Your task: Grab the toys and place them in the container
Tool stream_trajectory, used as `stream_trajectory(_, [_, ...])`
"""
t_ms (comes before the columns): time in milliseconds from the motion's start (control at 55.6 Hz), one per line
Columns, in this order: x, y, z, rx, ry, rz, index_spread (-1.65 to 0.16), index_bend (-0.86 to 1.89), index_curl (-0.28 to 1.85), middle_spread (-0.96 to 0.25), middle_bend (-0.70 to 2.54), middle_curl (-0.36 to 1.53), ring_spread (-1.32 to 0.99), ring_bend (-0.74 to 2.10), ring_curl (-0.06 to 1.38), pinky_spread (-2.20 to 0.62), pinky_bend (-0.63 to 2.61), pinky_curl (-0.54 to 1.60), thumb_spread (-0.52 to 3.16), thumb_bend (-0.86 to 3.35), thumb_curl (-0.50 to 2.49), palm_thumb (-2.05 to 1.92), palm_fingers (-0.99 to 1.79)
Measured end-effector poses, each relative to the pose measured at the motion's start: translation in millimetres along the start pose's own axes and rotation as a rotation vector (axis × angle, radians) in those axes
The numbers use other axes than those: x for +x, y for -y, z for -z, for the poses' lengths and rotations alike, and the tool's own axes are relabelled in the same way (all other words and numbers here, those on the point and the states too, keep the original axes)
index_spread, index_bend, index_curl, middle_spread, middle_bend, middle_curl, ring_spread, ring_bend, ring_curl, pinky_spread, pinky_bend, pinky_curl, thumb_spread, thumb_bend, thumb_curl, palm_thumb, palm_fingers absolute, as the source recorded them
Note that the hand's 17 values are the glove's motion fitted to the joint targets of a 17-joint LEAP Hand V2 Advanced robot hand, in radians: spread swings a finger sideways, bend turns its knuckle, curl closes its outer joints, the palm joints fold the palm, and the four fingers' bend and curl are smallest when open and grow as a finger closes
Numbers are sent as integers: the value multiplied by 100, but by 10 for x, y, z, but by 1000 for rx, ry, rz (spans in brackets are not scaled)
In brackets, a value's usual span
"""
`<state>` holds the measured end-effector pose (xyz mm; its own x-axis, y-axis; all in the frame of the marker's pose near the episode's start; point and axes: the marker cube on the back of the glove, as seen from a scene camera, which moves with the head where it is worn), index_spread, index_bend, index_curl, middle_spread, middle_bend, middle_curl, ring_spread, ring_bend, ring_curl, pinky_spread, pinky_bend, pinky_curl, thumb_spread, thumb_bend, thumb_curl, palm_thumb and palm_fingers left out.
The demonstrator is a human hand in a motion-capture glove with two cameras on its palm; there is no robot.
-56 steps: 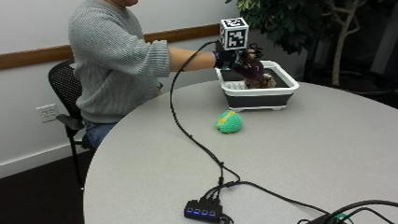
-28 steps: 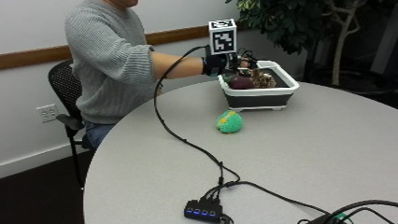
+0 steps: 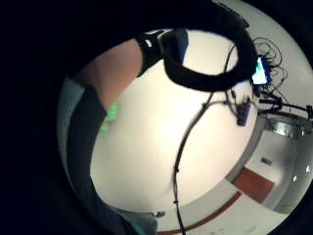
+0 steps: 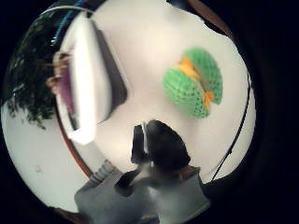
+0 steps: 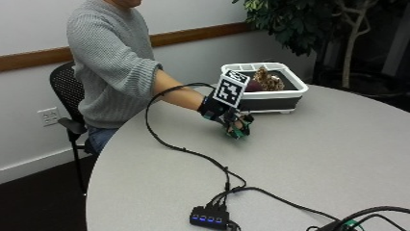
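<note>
Outside view: gloved hands hover over the green toy; grip cannot be told.

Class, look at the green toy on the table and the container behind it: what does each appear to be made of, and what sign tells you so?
The green toy looks like crocheted or knitted yarn: its surface shows a regular net of small stitches, matte, with orange trim. The container looks like moulded plastic, smooth, with a white rim and dark walls; the exact plastic cannot be told.
</note>
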<state>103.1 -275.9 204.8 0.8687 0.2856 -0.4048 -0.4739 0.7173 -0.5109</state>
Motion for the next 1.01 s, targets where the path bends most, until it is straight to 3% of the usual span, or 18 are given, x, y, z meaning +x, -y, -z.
stream_trajectory(288, [-80,81,-129,31,-29,0,-35,12,22,-25,76,51,-23,47,38,7,84,33,138,1,33,8,9])
stream_trajectory(378, [-117,90,-37,113,-32,35,-37,18,23,-25,88,54,-30,61,40,7,70,28,142,6,35,18,31])
stream_trajectory(467, [-92,101,320,226,40,41,-39,23,27,-25,91,56,-38,80,45,5,63,26,140,13,42,35,55])
stream_trajectory(611, [100,81,1266,390,109,36,-40,28,34,-25,92,58,-45,87,49,2,61,27,129,16,51,50,57])
stream_trajectory(719, [149,3,1750,437,60,133,-41,31,38,-24,94,60,-49,87,49,1,62,27,121,15,56,53,58])
stream_trajectory(917, [-184,158,1952,421,126,61,-42,32,44,-23,96,63,-52,87,49,1,65,29,112,11,63,56,57])
stream_trajectory(1007, [-634,275,1891,397,128,133,-43,31,46,-23,96,64,-53,88,49,1,67,30,109,10,66,56,56])
